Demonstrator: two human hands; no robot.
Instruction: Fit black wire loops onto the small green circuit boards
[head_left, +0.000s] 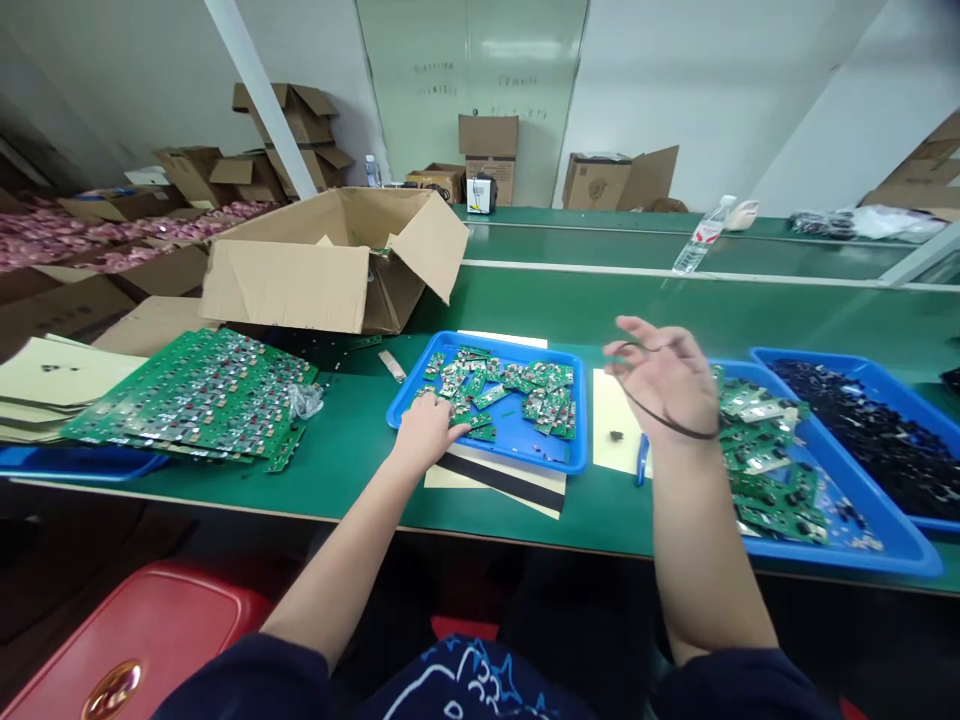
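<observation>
My left hand (pixel 424 430) reaches into the near left corner of a blue tray (pixel 559 460), with its fingers curled on small green circuit boards (pixel 517 385). My right hand (pixel 664 378) is raised above the table, palm up, fingers bent. A thin black rubber band (pixel 660 418) is looped around that hand, from the fingers down to the wrist. Under it lie a yellowish sheet (pixel 611 435) with a small dark part and a blue pen-like tool (pixel 642 460).
A second blue tray (pixel 885 545) of green boards and a third (pixel 930 400) of black parts stand at the right. A pile of large green panels (pixel 195 395), an open cardboard box (pixel 330 265), a water bottle (pixel 699 236) and a red seat (pixel 135 640) are around.
</observation>
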